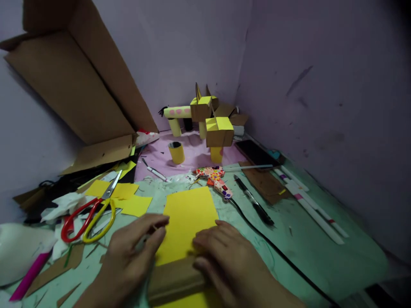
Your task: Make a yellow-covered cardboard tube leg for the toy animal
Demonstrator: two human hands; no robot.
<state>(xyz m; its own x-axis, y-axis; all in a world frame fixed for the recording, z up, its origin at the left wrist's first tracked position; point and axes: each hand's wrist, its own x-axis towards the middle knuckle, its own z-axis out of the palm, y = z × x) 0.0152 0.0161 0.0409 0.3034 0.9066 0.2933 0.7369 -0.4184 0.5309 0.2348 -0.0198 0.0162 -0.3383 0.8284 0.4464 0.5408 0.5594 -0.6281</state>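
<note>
A sheet of yellow paper [188,214] lies on the table before me, and a folded brown cardboard piece [176,276] rests across its near part. My left hand [135,248] is at the paper's left edge, its thumb and forefinger curled close together; what is between them, if anything, is too small to make out. My right hand [231,256] grips the right end of the cardboard, fingers bent over its far edge and thumb on the near side. More yellow paper shows under the cardboard at the bottom.
Red-and-yellow scissors [91,214] lie left among paper scraps. Beyond the sheet are a flowered glue gun [213,177] with a black cord, a pen [255,201] and a yellow tube [176,152]. Yellow-topped cardboard figures [220,130] stand behind. White sticks [311,205] lie right.
</note>
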